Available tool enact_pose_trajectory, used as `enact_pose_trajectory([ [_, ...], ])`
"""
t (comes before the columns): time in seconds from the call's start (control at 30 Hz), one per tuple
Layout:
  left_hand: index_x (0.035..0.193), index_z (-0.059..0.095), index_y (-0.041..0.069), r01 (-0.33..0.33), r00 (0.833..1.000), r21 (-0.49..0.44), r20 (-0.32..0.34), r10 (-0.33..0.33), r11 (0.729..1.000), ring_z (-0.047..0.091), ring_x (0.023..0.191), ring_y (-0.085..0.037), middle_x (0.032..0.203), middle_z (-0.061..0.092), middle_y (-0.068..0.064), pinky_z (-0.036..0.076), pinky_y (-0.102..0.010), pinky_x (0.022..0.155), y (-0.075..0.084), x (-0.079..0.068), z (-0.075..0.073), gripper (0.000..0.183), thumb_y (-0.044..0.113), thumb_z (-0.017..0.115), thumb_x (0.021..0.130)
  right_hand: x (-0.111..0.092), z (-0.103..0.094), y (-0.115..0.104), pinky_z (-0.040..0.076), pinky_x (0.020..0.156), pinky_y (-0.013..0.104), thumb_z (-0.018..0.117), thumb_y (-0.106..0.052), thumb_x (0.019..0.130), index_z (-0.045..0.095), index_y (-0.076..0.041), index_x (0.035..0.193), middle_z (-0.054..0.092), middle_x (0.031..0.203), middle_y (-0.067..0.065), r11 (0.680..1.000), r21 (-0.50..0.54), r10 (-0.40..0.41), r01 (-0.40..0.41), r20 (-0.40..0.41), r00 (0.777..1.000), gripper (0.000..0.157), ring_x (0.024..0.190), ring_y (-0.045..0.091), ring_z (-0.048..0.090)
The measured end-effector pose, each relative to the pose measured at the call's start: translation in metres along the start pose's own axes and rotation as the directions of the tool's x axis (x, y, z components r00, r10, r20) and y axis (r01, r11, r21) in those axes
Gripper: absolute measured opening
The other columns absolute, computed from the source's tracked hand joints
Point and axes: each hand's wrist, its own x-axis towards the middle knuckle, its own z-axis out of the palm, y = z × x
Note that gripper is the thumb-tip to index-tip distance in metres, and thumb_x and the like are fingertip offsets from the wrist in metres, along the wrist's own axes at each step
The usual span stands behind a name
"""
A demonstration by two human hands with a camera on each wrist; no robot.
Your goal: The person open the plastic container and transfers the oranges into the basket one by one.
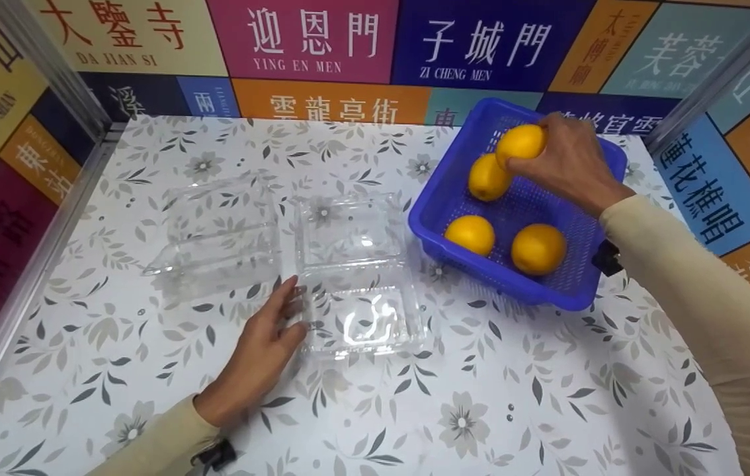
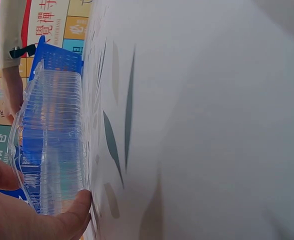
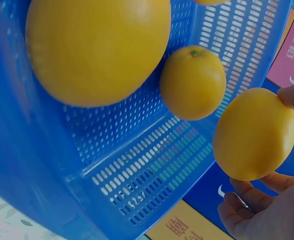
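Observation:
My right hand holds an orange between thumb and fingers, at the far side of a blue plastic basket. In the right wrist view the held orange is at the basket's rim, above the other fruit. Three more oranges lie in the basket, one of them near its front right. Beside the left edge of a clear plastic clamshell box, opened flat, my left hand has its fingers loosely extended. Its fingertips appear to touch the box in the left wrist view.
Another clear plastic box stands open on the left. A white tablecloth with grey leaves and flowers covers the table. Panels with coloured signs close off the back and both sides.

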Motion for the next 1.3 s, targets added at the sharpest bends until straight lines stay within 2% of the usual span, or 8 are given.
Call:
enact_pose_trajectory([
  [0.17,0.171,0.027,-0.004,0.008,1.000,0.008,0.003,-0.008,1.000,0.053,0.148,-0.041,0.167,0.047,-0.023,0.042,-0.056,0.123,0.000,0.000,0.000,0.075,-0.004,0.060,0.103,0.006,-0.005,0.009,0.045,0.100,0.061,0.075,-0.050,0.094,0.050,0.013,0.150,0.057,0.135,0.032,1.000,-0.026,0.013,-0.013,0.026,1.000,0.088,0.127,0.050,0.045],
  [0.37,0.172,0.027,-0.004,0.015,1.000,0.004,0.005,-0.015,1.000,0.052,0.149,-0.041,0.168,0.045,-0.024,0.041,-0.056,0.125,0.001,0.000,-0.001,0.075,-0.003,0.059,0.104,0.009,-0.011,0.022,0.041,0.100,0.066,0.074,-0.050,0.095,0.049,0.013,0.151,0.057,0.129,0.033,0.995,-0.097,0.024,-0.018,0.060,0.998,0.088,0.124,0.053,0.042],
  [0.7,0.171,0.028,-0.004,0.015,1.000,0.000,-0.004,-0.015,1.000,0.053,0.147,-0.041,0.167,0.046,-0.025,0.042,-0.055,0.124,0.000,0.000,0.000,0.075,-0.003,0.060,0.103,0.014,-0.016,0.037,0.033,0.109,0.070,0.078,-0.049,0.094,0.053,0.013,0.137,0.059,0.116,0.033,0.980,-0.197,0.017,0.015,0.159,0.987,0.079,0.115,0.053,0.044],
  [0.83,0.172,0.027,-0.002,0.028,1.000,-0.011,-0.001,-0.028,1.000,0.052,0.149,-0.040,0.168,0.045,-0.024,0.042,-0.053,0.125,0.000,0.000,-0.001,0.076,-0.003,0.060,0.103,0.019,-0.018,0.037,0.035,0.103,0.066,0.077,-0.048,0.094,0.059,0.010,0.125,0.063,0.105,0.028,0.968,-0.248,0.012,0.046,0.227,0.974,0.069,0.106,0.049,0.047],
  [0.97,0.172,0.027,-0.003,0.031,1.000,-0.012,0.000,-0.031,0.999,0.051,0.150,-0.040,0.168,0.044,-0.024,0.041,-0.053,0.125,0.000,0.000,-0.001,0.076,-0.003,0.060,0.103,0.023,-0.019,0.035,0.042,0.097,0.065,0.076,-0.053,0.093,0.061,0.010,0.124,0.064,0.105,0.026,0.945,-0.324,0.058,0.050,0.314,0.948,0.071,0.106,0.050,0.048],
  [1.03,0.172,0.027,-0.003,0.030,1.000,-0.011,0.004,-0.030,0.999,0.051,0.150,-0.040,0.169,0.044,-0.024,0.041,-0.053,0.125,0.000,0.001,-0.001,0.076,-0.003,0.060,0.103,0.025,-0.020,0.034,0.044,0.105,0.070,0.075,-0.054,0.094,0.060,0.012,0.128,0.065,0.113,0.031,0.931,-0.359,0.082,0.058,0.362,0.929,0.076,0.115,0.057,0.049],
  [1.2,0.171,0.028,-0.004,0.022,1.000,-0.005,0.012,-0.022,1.000,0.052,0.149,-0.039,0.169,0.045,-0.023,0.042,-0.054,0.124,0.001,0.001,-0.002,0.075,-0.004,0.059,0.103,0.027,-0.021,0.032,0.036,0.117,0.078,0.073,-0.053,0.096,0.055,0.014,0.142,0.062,0.134,0.037,0.911,-0.403,0.127,0.085,0.472,0.873,0.083,0.126,0.061,0.049],
  [1.3,0.171,0.029,-0.004,0.016,1.000,0.002,0.007,-0.016,1.000,0.053,0.148,-0.040,0.168,0.045,-0.023,0.042,-0.056,0.123,0.001,0.000,-0.002,0.074,-0.004,0.059,0.103,0.027,-0.020,0.030,0.044,0.109,0.076,0.072,-0.054,0.096,0.054,0.010,0.146,0.060,0.137,0.035,0.911,-0.407,0.168,0.067,0.513,0.842,0.083,0.121,0.054,0.051],
])
